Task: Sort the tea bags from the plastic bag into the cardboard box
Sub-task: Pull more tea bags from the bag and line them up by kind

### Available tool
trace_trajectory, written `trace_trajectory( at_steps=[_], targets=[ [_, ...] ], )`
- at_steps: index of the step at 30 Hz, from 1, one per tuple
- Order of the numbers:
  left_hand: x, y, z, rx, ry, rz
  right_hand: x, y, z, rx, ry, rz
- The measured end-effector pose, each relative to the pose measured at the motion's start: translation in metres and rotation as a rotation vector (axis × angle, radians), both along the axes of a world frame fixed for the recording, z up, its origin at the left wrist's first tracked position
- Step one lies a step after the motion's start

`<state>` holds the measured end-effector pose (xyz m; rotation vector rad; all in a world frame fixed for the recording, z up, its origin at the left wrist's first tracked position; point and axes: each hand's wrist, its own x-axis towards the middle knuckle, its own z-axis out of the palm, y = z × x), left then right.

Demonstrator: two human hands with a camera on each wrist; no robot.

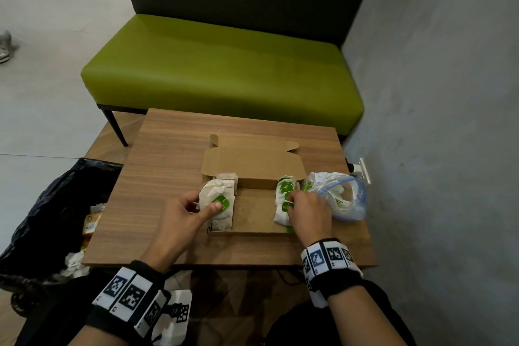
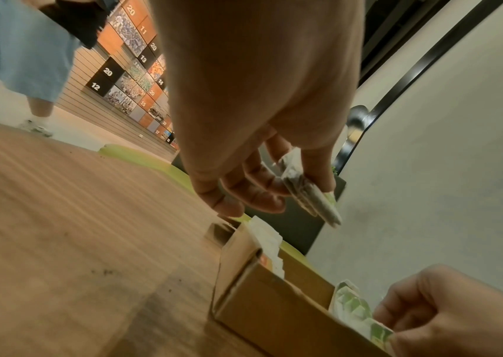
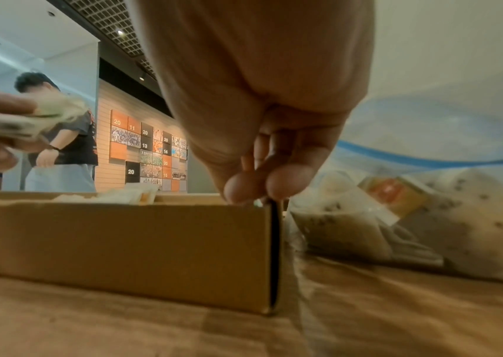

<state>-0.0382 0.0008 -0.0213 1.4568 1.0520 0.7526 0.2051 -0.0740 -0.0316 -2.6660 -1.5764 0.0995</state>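
An open cardboard box [image 1: 252,216] lies on the wooden table [image 1: 168,154], lid flap up at the back. My left hand [image 1: 207,202] pinches a small bundle of white tea bags [image 1: 214,194] with a green tag over the box's left end, above the tea bags [image 1: 223,223] lying there. The left wrist view shows the bundle [image 2: 308,195] between thumb and fingers. My right hand [image 1: 292,200] curls its fingertips onto the green-tagged tea bags [image 1: 283,191] stacked at the box's right end. Just right of it lies the clear plastic bag [image 1: 349,205], holding more tea bags.
A black rubbish bag [image 1: 42,219] with waste stands at the table's left. A green bench [image 1: 224,70] lies behind the table, a grey wall [image 1: 449,121] close on the right. A person [image 3: 60,149] stands in the background. Tea crumbs [image 2: 106,273] dot the table.
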Motion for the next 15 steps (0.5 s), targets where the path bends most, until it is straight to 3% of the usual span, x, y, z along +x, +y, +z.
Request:
trace_trajectory(
  at_steps=[5, 10, 13, 15],
  targets=[
    [0.011, -0.010, 0.002, -0.047, -0.031, -0.060, -0.004, -0.005, -0.002, 0.106, -0.055, 0.016],
    [0.027, -0.022, 0.000, -0.206, -0.118, -0.098, -0.004, -0.013, -0.006, 0.297, 0.020, 0.007],
    [0.041, -0.030, 0.001, -0.256, -0.158, -0.109, 0.001, -0.022, -0.003, 0.453, 0.155, -0.019],
    [0.051, -0.035, 0.004, -0.245, -0.157, -0.113, -0.001, -0.029, 0.007, 0.605, 0.389, -0.038]
  ],
)
